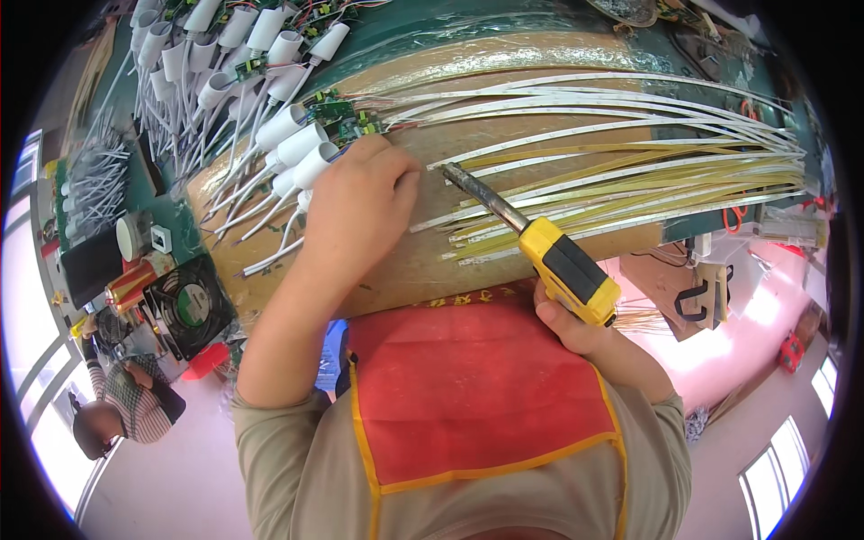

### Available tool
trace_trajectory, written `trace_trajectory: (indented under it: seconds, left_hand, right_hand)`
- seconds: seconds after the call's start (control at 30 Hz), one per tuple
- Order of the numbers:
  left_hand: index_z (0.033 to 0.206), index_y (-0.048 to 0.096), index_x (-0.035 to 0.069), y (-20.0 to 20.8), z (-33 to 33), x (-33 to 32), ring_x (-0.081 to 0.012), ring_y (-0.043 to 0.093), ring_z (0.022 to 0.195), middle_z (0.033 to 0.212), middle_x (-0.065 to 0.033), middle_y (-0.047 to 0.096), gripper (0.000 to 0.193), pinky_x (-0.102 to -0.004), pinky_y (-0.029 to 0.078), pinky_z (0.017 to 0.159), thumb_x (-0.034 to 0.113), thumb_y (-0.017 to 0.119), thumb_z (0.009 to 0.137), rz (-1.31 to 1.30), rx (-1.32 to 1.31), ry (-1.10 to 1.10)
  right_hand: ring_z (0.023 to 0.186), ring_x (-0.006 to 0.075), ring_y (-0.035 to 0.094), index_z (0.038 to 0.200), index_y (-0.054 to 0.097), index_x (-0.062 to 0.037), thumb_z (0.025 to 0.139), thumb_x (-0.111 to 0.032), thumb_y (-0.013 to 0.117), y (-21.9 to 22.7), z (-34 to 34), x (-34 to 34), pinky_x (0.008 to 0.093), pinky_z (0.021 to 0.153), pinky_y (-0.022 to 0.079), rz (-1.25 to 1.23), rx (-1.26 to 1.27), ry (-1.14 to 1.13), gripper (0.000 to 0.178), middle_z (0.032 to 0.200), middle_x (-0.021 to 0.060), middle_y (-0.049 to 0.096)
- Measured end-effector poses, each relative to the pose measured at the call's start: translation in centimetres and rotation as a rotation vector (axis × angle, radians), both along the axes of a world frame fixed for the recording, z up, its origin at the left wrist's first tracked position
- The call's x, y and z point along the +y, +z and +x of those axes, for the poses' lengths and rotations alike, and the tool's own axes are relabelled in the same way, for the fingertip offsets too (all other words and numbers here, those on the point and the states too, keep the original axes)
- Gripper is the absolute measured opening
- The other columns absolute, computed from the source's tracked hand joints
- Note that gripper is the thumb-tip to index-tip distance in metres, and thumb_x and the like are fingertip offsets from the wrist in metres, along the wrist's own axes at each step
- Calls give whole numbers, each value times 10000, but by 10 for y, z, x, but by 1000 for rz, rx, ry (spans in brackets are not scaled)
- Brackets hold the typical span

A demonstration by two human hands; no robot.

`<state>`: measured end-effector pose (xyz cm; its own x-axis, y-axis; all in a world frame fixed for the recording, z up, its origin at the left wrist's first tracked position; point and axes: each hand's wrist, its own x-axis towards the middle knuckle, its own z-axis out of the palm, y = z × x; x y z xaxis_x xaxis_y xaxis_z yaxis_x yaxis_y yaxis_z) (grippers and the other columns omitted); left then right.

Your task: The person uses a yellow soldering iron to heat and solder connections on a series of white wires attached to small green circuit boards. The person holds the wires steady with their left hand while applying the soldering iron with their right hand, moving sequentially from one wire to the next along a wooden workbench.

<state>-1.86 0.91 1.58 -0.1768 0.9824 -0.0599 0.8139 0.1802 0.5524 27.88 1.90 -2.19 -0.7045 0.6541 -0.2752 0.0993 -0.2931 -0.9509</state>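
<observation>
My right hand (571,324) is wrapped round a yellow and black soldering iron (567,270), whose dark metal tip points up and left. That tip lies at the left ends of several thin white and yellow LED strips (630,175), spread across a brown board (405,270). My left hand (364,193) is closed, its fingers curled beside several white plastic cylinders (297,144) with white cables. What the fingers pinch is hidden behind the hand. Small green circuit boards (333,110) with thin coloured wires sit just beyond it, next to the strips' far left ends.
A pile of more white cylinders (238,27) with cables fills the far left of the table. Nearer stands a black fan (189,301). Orange-handled scissors (733,219) lie at the right edge. Another person (135,400) is at the lower left.
</observation>
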Motion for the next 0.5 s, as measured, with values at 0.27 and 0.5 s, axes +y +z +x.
trace_trajectory:
  seconds: [0.27, 0.5]
  left_hand:
    - [856, 673, 44, -7, -2, 0, -315, 621, 881, 871, -110, 629, 65, -402, 494, 769, 91, 643, 822, 15, -7, -32]
    - [845, 675, 44, -9, -1, 3, -313, 626, 886, 869, -112, 634, 69, -402, 497, 776, 97, 639, 819, -2, 6, -30]
  right_hand:
    - [741, 109, 559, 1135, 545, 9, 825, -31, 722, -11, 3, -4, 275, 673, 463, 77, -19, -39, 359, 856, 35, 607]
    - [754, 111, 575, 1185, 517, 10, 812, -10, 723, -20, 6, -10, 280, 680, 479, 45, -8, -80, 427, 874, 51, 622]
